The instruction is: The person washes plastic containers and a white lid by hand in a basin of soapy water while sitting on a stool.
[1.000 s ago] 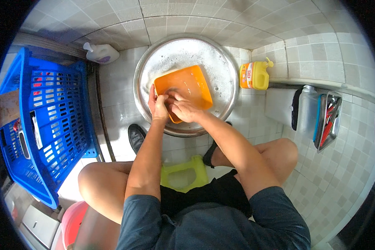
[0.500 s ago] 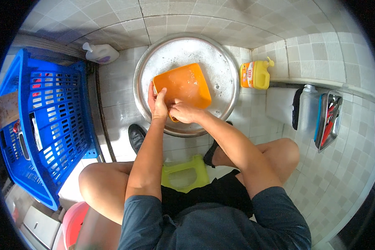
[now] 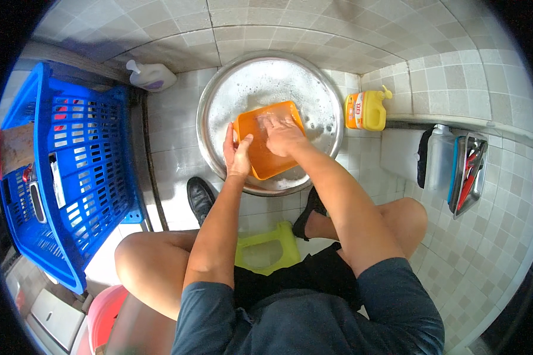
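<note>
An orange rectangular plastic basin (image 3: 272,164) is tilted over a wide round metal washtub (image 3: 202,127) of sudsy water. My left hand (image 3: 237,154) grips the basin's left side, thumb over the rim and fingers around the outside. Inside the basin, my right hand (image 3: 285,138) lies with its fingers stretched out against the inner surface. I see nothing held in it, though what may lie under its palm is hidden. White foam and bubbles float on the water around the basin.
At left stands a blue slatted plastic crate (image 3: 92,171) with items in it. A white bottle (image 3: 153,77) and a yellow jug (image 3: 370,111) flank the washtub. A metal tray with red-handled utensils (image 3: 471,174) is at right. A green stool (image 3: 278,251) sits between my legs.
My right hand has moved from the basin's near edge up into its interior, and its fingers have straightened. The basin has shifted slightly right and turned, with my left hand still gripping it.
</note>
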### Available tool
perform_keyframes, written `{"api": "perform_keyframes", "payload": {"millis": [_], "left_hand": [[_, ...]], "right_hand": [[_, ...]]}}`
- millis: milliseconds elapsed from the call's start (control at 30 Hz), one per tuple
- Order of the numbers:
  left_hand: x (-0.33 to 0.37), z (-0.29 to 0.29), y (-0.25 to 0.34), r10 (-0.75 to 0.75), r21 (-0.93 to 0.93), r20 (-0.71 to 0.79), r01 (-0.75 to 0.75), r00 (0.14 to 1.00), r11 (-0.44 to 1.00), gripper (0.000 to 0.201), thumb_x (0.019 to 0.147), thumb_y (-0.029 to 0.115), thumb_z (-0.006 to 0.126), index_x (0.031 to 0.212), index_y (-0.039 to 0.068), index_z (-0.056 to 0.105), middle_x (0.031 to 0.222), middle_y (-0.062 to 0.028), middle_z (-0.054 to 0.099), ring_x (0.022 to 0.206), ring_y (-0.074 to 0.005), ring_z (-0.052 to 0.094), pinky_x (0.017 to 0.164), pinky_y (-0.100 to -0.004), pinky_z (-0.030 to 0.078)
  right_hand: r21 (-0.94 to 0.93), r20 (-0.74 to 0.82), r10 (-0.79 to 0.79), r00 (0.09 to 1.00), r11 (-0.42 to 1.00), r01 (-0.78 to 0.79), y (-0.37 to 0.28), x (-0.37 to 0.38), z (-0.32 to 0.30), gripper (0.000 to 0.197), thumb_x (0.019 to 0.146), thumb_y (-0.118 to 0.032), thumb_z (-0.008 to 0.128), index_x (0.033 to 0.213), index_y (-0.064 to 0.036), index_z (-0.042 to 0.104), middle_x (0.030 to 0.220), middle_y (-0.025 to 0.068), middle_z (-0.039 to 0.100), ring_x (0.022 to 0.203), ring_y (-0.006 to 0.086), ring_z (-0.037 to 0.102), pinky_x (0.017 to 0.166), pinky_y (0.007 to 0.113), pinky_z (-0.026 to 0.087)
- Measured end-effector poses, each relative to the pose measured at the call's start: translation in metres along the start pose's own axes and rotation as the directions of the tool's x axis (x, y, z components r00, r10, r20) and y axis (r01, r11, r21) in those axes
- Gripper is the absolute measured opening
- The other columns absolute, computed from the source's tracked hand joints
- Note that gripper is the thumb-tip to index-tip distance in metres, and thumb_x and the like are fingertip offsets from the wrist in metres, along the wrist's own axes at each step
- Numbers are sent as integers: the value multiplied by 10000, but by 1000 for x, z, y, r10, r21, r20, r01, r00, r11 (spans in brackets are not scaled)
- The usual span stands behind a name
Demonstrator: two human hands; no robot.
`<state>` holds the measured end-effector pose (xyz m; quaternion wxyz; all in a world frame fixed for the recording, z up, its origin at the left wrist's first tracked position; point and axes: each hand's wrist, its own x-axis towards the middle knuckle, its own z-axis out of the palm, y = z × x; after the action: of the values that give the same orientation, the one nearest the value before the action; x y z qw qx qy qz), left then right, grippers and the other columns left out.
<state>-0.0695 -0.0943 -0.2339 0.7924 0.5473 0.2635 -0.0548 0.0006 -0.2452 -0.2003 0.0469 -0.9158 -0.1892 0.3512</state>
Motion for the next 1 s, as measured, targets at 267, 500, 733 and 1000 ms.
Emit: {"api": "perform_keyframes", "payload": {"millis": [267, 500, 733, 1000], "left_hand": [[16, -13, -1, 109, -68, -4, -109, 994, 992, 785, 869, 107, 705, 1543, -50, 333, 1324, -163, 608, 1138, -210, 612, 1012, -330, 468], [16, -8, 6, 108, -69, -23, -110, 994, 992, 717, 855, 90, 716, 1493, -46, 418, 1201, -120, 659, 1061, -185, 625, 948, -306, 484], [15, -11, -1, 90, 49, -152, -84, 984, 995, 697, 825, 185, 750, 1452, -1, 510, 963, -35, 636, 905, -153, 615, 838, -303, 489], [25, -7, -21, 142, -83, -280, -171, 949, 982, 759, 873, 282, 762, 1490, 0, 423, 1101, -122, 661, 992, -223, 642, 880, -355, 517]], "right_hand": [[-350, 136, -210, 968, 904, 246, 23, -33, 3, 619, 1044, -429, 360, 1488, -12, 470, 1623, 132, 351, 1544, 270, 230, 1281, 434, 74], [-39, 248, -306, 919, 945, 325, 32, -56, 28, 735, 1067, -569, 176, 1403, -61, 589, 1472, 130, 544, 1486, 280, 333, 1283, 444, 91], [314, -34, -163, 986, 935, 165, -6, -80, 66, 705, 1053, -587, 264, 1351, -29, 574, 1461, 202, 505, 1357, 366, 467, 1121, 477, 388], [790, -78, -135, 988, 596, 144, -64, -61, 39, 319, 940, -248, 599, 1090, 32, 577, 1131, 252, 649, 1038, 431, 624, 899, 482, 496]]}}
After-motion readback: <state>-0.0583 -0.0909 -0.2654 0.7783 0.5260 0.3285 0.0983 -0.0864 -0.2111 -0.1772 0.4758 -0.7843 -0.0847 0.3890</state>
